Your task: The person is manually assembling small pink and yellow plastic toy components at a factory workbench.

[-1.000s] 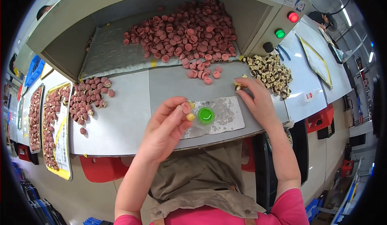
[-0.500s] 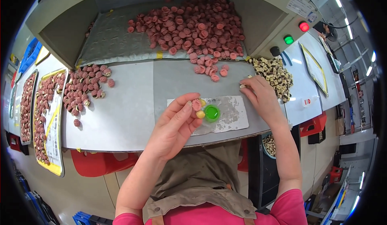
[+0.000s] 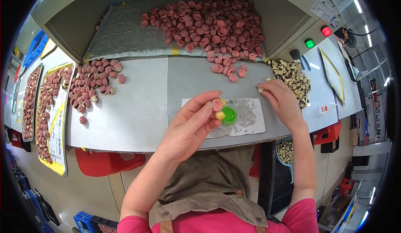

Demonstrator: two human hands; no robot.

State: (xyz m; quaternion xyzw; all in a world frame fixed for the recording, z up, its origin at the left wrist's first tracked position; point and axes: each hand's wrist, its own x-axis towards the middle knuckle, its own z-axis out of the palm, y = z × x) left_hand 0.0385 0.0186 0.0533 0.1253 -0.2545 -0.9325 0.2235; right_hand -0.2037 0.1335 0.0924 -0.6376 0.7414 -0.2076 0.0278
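Observation:
Over the near middle of the table, my left hand (image 3: 191, 122) pinches a small pink raspberry-shaped shell (image 3: 216, 104) between thumb and fingers. Yellow covers show at two of its fingertips. Just beyond those fingers is a round green dish (image 3: 229, 115) on a stained white board (image 3: 248, 120). My right hand (image 3: 285, 103) is closed at the near left edge of a heap of cream-and-brown blocks (image 3: 292, 78). At its fingertips is a small cream piece (image 3: 261, 90), partly hidden by the fingers.
A big heap of pink shells (image 3: 217, 24) fills the open-fronted grey box (image 3: 62, 35) and spills onto the table. Darker raspberry-shaped pieces (image 3: 90, 83) lie at left, beside yellow-edged trays (image 3: 58, 143). Red and green lamps (image 3: 309, 43) are on the box's right side. Red stools (image 3: 106, 162) stand below.
The whole view has shifted a little, so the table and both hands sit further right. Both hands keep nearly the same pose, the left still with the pink shell.

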